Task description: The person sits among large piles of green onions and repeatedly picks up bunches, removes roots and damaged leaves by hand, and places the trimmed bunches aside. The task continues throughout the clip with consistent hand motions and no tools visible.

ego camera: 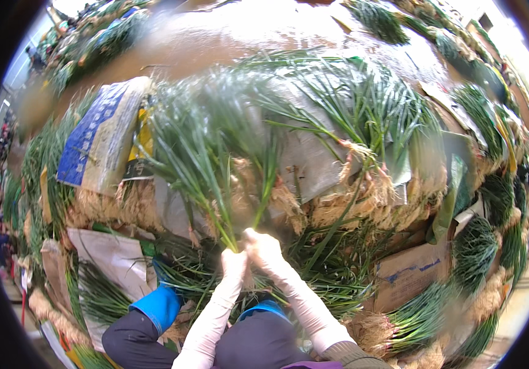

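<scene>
My left hand (234,264) is closed around the lower stalks of a few green onions (213,217), whose leaves fan up and away from me. Close beside it, my right hand (262,249) grips the base of another green onion stalk (260,210). Some pale roots (248,280) hang just below the two hands. Beyond them, a loose bunch of green onions (370,115) lies on a grey plastic sheet (308,161), roots towards me. Loose green leaves (333,272) are heaped beneath and to the right of my hands.
A blue and white printed sack (103,133) covers stacked onions at left. A cardboard piece (412,272) leans at right, near a root-end bundle (412,323). My knees and blue boots (158,306) are close below. Wet brown ground (190,50) stretches beyond the pile.
</scene>
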Action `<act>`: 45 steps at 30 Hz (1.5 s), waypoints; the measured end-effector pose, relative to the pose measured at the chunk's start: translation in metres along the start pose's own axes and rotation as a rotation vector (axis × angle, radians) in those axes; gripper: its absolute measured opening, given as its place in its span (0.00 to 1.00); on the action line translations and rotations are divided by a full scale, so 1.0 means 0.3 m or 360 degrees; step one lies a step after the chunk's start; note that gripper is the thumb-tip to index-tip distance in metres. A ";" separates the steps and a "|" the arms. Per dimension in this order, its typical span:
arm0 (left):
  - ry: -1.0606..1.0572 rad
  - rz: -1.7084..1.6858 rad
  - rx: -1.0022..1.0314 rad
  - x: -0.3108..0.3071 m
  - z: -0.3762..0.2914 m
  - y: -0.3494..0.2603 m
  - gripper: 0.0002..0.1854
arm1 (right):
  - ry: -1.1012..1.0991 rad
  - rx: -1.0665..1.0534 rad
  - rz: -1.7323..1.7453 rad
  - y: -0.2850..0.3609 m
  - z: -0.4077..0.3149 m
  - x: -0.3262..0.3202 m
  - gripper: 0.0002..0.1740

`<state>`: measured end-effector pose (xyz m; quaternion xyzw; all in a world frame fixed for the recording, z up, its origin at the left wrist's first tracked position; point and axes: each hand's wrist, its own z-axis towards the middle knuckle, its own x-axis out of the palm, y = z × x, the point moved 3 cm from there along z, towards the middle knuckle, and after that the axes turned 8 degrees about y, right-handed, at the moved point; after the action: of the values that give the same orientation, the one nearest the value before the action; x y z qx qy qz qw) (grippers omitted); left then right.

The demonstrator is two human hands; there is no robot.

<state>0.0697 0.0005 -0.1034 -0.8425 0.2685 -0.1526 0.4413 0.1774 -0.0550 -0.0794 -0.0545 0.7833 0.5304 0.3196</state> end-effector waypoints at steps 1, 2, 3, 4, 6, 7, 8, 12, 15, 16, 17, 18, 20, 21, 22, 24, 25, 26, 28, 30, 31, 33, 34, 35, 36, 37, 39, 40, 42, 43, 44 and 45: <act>-0.0039 0.0256 -0.0071 -0.016 0.001 -0.016 0.10 | 0.0012 -0.0003 0.0234 -0.011 0.000 0.013 0.13; 0.0137 0.0048 0.0007 -0.018 -0.009 -0.033 0.10 | -0.0135 -0.0123 0.0894 -0.025 -0.009 0.018 0.14; 0.0291 -0.0161 -0.0023 -0.029 -0.014 -0.051 0.09 | -0.0148 0.0149 0.1208 -0.059 -0.006 0.040 0.11; 0.0428 -0.0164 -0.0073 -0.039 -0.018 -0.072 0.12 | 0.0074 0.0282 0.1981 -0.084 -0.030 0.077 0.10; 0.0792 -0.0198 -0.0316 -0.082 -0.034 -0.122 0.19 | 0.0254 0.0374 0.2522 -0.132 -0.078 0.112 0.06; 0.0928 -0.0272 -0.0479 -0.112 -0.042 -0.155 0.19 | 0.0416 0.0329 0.2359 -0.160 -0.124 0.103 0.07; 0.0920 -0.0322 -0.0505 -0.142 -0.041 -0.197 0.21 | 0.0483 0.0457 0.2043 -0.194 -0.159 0.099 0.07; 0.0729 -0.0999 -0.0013 -0.326 -0.043 -0.457 0.19 | 0.0883 0.0551 -0.0535 -0.281 -0.364 -0.065 0.20; 0.0701 -0.1452 0.0400 -0.359 -0.044 -0.599 0.17 | 0.0701 0.0174 -0.0911 -0.184 -0.410 -0.212 0.21; 0.0727 -0.1463 0.0307 -0.328 -0.022 -0.614 0.16 | 0.0434 -0.0003 -0.0843 -0.137 -0.365 -0.261 0.21; 0.0799 -0.1541 0.0265 -0.290 -0.001 -0.621 0.16 | 0.0084 -0.0295 -0.0764 -0.087 -0.299 -0.306 0.22; 0.0860 -0.1418 0.0121 -0.236 0.028 -0.608 0.16 | -0.0103 -0.0124 -0.0662 -0.066 -0.202 -0.323 0.21; 0.0869 -0.1202 -0.0124 -0.132 0.089 -0.550 0.16 | -0.0531 -0.0087 -0.0659 -0.030 0.020 -0.331 0.19; 0.0784 -0.1067 -0.0253 -0.092 0.115 -0.510 0.15 | -0.0725 -0.0163 -0.0764 -0.017 0.130 -0.331 0.18; 0.0780 -0.1036 -0.0313 -0.063 0.124 -0.472 0.15 | -0.0650 -0.0033 -0.0992 -0.024 0.234 -0.320 0.14; 0.0710 -0.0934 -0.0397 -0.022 0.137 -0.401 0.14 | -0.0713 0.0043 -0.1296 -0.022 0.335 -0.302 0.08; 0.0656 -0.0874 -0.0415 -0.014 0.145 -0.375 0.15 | -0.0693 0.0182 -0.1369 -0.024 0.353 -0.292 0.06; 0.0567 -0.0713 -0.0396 -0.011 0.156 -0.355 0.14 | -0.0872 0.0076 -0.1323 -0.011 0.323 -0.285 0.06; 0.0547 -0.0611 -0.0271 0.010 0.168 -0.321 0.16 | -0.0986 -0.0220 -0.1332 0.027 0.215 -0.251 0.06; 0.0564 -0.0591 -0.0217 0.030 0.171 -0.288 0.18 | -0.0844 -0.0349 -0.1322 0.067 0.091 -0.183 0.05; 0.0546 -0.0565 -0.0243 0.028 0.164 -0.269 0.18 | -0.0691 -0.0436 -0.1341 0.081 0.036 -0.150 0.05; 0.0590 -0.0491 -0.0232 0.022 0.147 -0.240 0.18 | -0.0397 -0.0536 -0.0979 0.086 -0.036 -0.112 0.04; 0.0647 -0.0521 -0.0256 0.016 0.131 -0.225 0.19 | -0.0470 -0.0603 -0.0367 0.082 -0.050 -0.118 0.08; 0.0620 -0.0437 -0.0285 0.000 0.120 -0.213 0.18 | -0.0447 -0.0625 0.0379 0.068 -0.049 -0.117 0.11; 0.0654 -0.0636 -0.0302 0.006 0.102 -0.197 0.17 | -0.0266 -0.0150 0.0956 0.025 -0.020 -0.102 0.13; 0.0658 -0.0793 -0.0312 0.013 0.090 -0.183 0.16 | -0.0172 0.0386 0.1514 -0.016 0.001 -0.077 0.15; 0.0618 -0.0455 -0.0345 0.003 0.068 -0.158 0.12 | -0.0021 0.0394 0.2343 -0.020 0.074 -0.038 0.17; 0.0611 -0.0531 -0.0377 0.009 0.058 -0.144 0.12 | 0.0110 0.0500 0.2344 -0.029 0.106 -0.023 0.19; 0.0559 -0.0422 -0.0385 0.006 0.054 -0.129 0.14 | 0.0052 0.0613 0.2487 -0.044 0.158 0.017 0.19; 0.0550 -0.0430 -0.0360 0.007 0.055 -0.123 0.14 | 0.0055 0.0782 0.2558 -0.064 0.165 0.033 0.18; 0.0613 -0.0452 -0.0316 0.004 0.059 -0.122 0.14 | 0.0066 0.0838 0.2647 -0.073 0.182 0.060 0.16; 0.0605 -0.0408 -0.0300 -0.002 0.062 -0.118 0.14 | 0.0032 0.1015 0.2701 -0.097 0.181 0.075 0.15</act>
<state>0.0895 0.0296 -0.0847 -0.8632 0.2505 -0.3375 0.2795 0.1962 -0.0148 -0.1278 0.6276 0.6727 0.3452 -0.1855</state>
